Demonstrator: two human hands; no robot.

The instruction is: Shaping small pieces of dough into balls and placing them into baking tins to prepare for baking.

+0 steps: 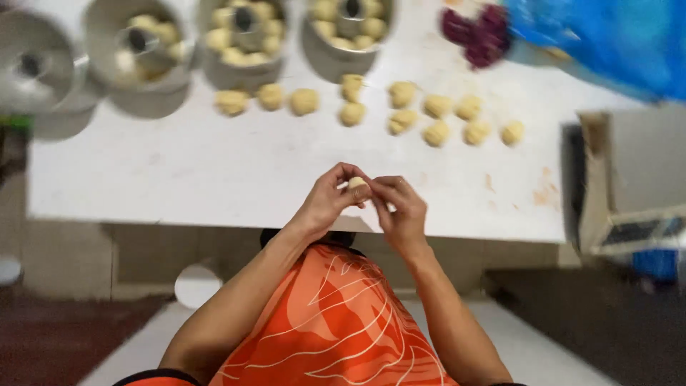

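White counter (214, 171), a bit smeared near the right edge. Both hands, left (330, 200) and right (401, 211), meet just over the near edge, fingertips pinching one small dough ball (357, 186) between them; it's pale yellow, roundish, mostly hidden. More balls (436, 132) sit along the far edge by ring pans (243, 43).

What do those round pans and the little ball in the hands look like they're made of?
The ring pans look like dull grey metal, perhaps aluminium, with a matte sheen. The small ball, pinched between left hand and right hand, looks like soft pale-yellow dough, lumpy and matte.
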